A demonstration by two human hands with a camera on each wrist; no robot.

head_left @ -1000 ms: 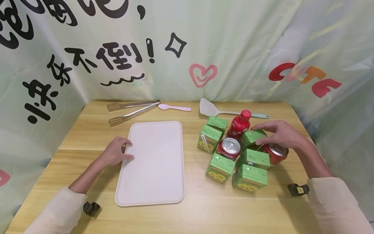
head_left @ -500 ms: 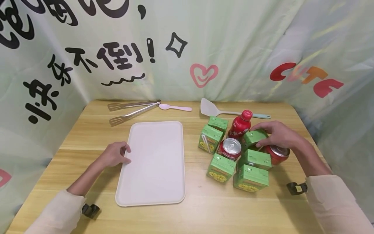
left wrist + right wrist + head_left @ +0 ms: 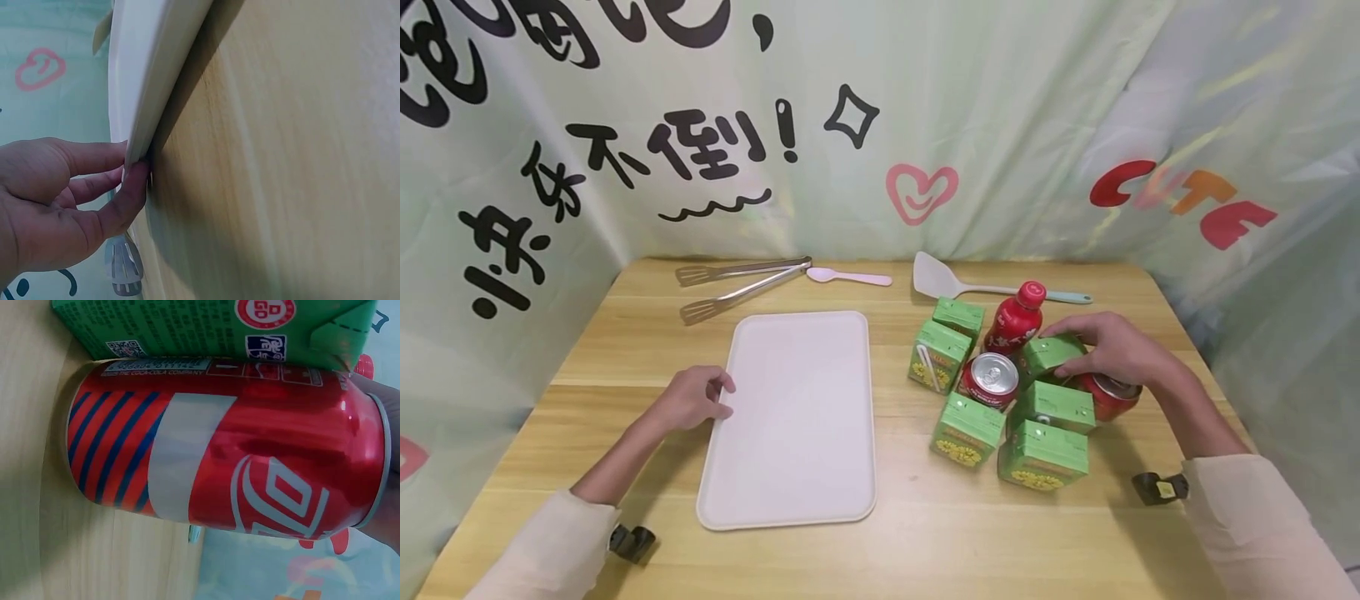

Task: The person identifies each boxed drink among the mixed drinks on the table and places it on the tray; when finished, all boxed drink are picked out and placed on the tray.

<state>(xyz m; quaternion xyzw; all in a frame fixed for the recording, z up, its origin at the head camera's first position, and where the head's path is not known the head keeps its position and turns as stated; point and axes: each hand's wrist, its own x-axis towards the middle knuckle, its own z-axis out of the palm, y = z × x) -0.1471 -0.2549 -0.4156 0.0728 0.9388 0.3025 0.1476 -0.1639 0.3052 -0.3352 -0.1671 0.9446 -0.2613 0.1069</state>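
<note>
In the head view my left hand (image 3: 691, 397) is at the left edge of a white tray (image 3: 793, 433). The left wrist view shows thumb and fingers pinching the tray's rim (image 3: 153, 81). On the right, my right hand (image 3: 1112, 346) grips a green drink carton (image 3: 1051, 354) from above, fingers on its far side and thumb on its near side. A red soda can (image 3: 1108, 396) stands under that hand's palm; in the right wrist view the can (image 3: 275, 450) hides most of the hand. Another green carton (image 3: 1056, 406) stands just in front of the gripped one.
Around the gripped carton stand a red bottle (image 3: 1015, 321), another soda can (image 3: 991, 379) and several green cartons (image 3: 970, 429). Along the back lie metal tongs (image 3: 752, 286), a pink spoon (image 3: 850, 276) and a spatula (image 3: 936, 277). A printed curtain (image 3: 1000, 125) encloses the table (image 3: 917, 533).
My left hand has slid slightly nearer along the tray's left edge, its fingers drawing closer to the rim. My right hand has barely shifted at the carton. The objects stay put.
</note>
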